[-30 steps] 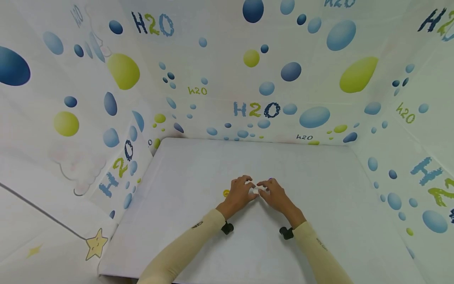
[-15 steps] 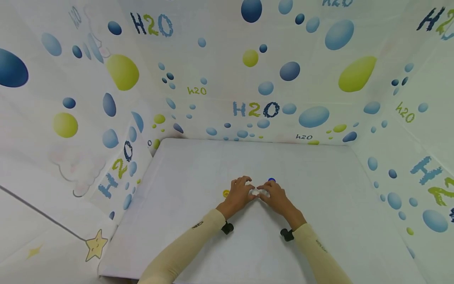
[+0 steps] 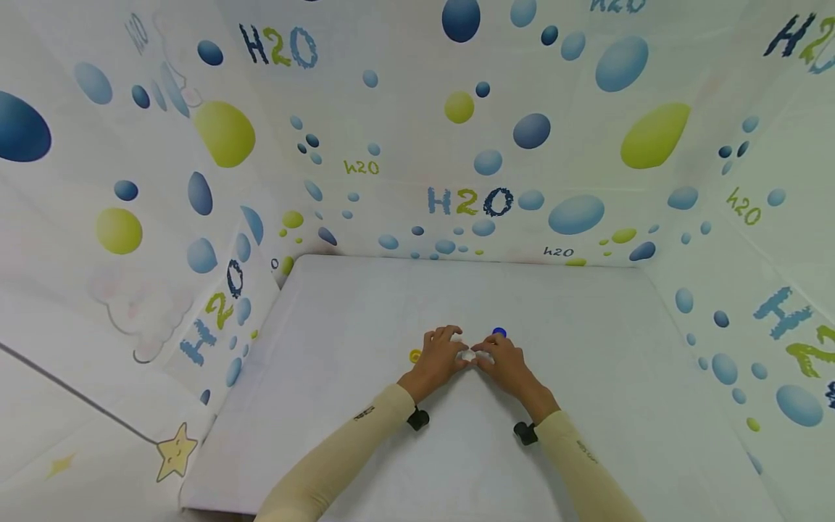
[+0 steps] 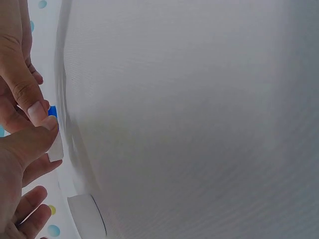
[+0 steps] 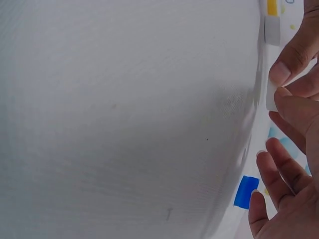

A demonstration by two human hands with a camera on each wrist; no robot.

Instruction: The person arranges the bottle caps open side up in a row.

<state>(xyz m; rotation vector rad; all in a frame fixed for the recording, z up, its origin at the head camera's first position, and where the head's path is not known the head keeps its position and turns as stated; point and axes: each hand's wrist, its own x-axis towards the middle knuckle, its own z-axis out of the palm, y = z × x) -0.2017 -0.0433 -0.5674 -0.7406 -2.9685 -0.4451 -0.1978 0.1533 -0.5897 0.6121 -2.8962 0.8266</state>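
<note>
My two hands meet fingertip to fingertip over the middle of the white table point(image 3: 365, 304). Between them is a small white piece point(image 3: 467, 354), which my left hand point(image 3: 459, 349) and my right hand point(image 3: 481, 353) both pinch. In the left wrist view my left thumb presses on the white piece point(image 4: 56, 147), with fingers of the other hand just above it. The right wrist view shows the white piece point(image 5: 271, 94) between my right thumb and a fingertip of the left hand. Much of the piece is hidden by fingers.
A small blue piece point(image 3: 499, 332) lies on the table just beyond my right hand. A yellow piece point(image 3: 415, 355) lies at the left of my left hand. Another white piece point(image 4: 87, 219) lies near the left hand. Patterned walls close in three sides of the table.
The fingertips of both hands have drawn together on the white piece. My right hand shifted slightly toward me, uncovering the blue piece behind it.
</note>
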